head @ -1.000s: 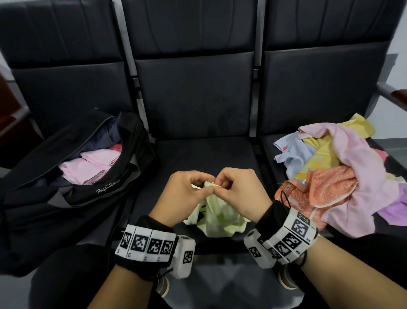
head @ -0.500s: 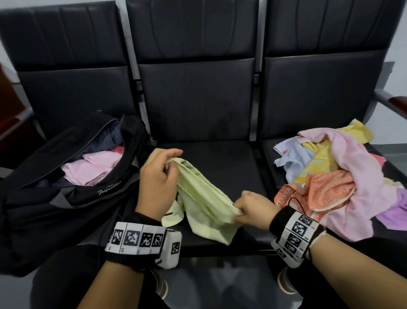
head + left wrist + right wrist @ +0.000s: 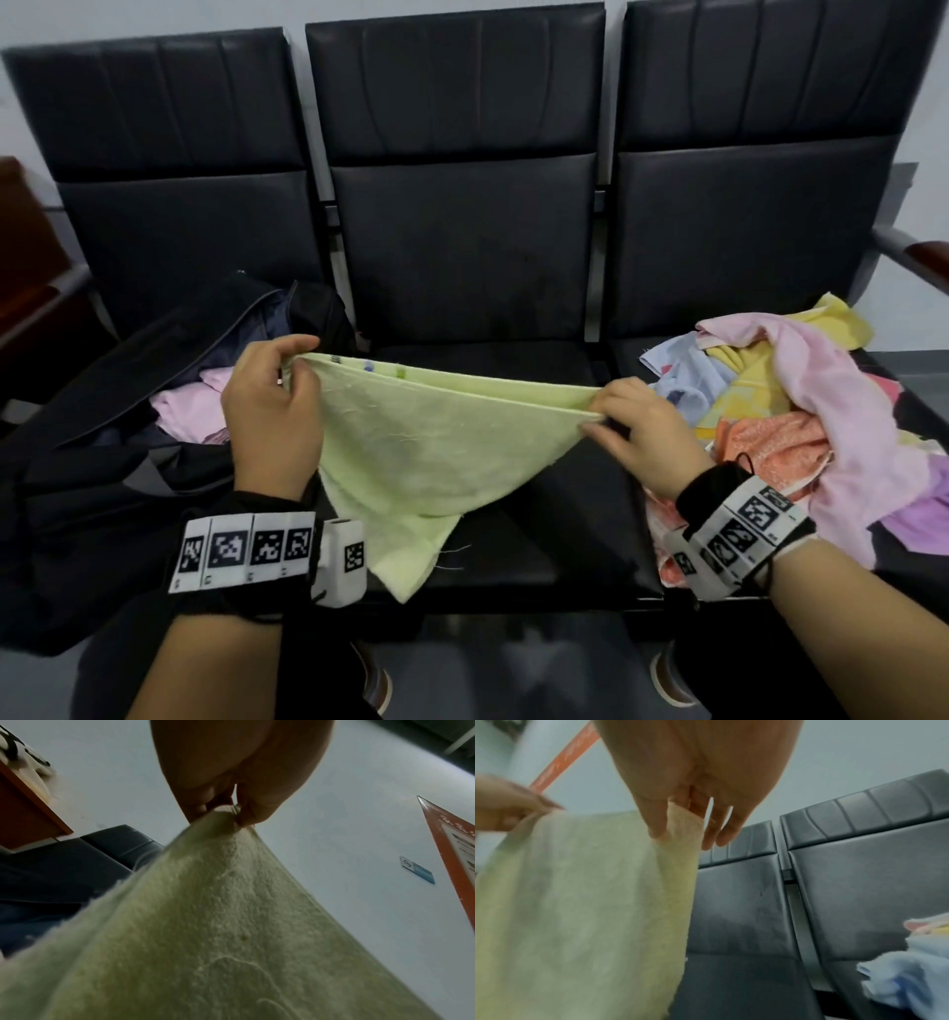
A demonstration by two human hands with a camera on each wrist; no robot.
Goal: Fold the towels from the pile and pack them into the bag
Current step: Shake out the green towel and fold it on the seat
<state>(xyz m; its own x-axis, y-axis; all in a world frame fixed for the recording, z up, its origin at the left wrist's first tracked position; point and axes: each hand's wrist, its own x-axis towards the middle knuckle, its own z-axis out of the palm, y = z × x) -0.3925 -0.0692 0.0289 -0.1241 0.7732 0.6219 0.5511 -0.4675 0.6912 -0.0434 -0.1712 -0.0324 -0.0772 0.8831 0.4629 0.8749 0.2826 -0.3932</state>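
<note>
A pale green towel point(image 3: 431, 452) hangs stretched between my two hands above the middle seat, its lower corner drooping past the seat's front edge. My left hand point(image 3: 295, 362) pinches its left top corner, which in the left wrist view shows as the same green towel point(image 3: 223, 923) under the fingertips point(image 3: 246, 817). My right hand point(image 3: 598, 408) pinches the right top corner, thumb on the green towel point(image 3: 590, 902). The black bag point(image 3: 128, 462) lies unzipped on the left seat with folded pink towels point(image 3: 187, 411) inside. The pile of towels point(image 3: 801, 411) covers the right seat.
Three black padded seats point(image 3: 462, 246) in a row stand against a pale wall. A metal armrest with a wooden cap point(image 3: 919, 257) juts out at the far right. My shoes point(image 3: 377, 683) show on the floor below the seat edge.
My hands were together on the bunched green towel, then drew apart sideways. The towel now hangs spread wide between them, lifted higher than before.
</note>
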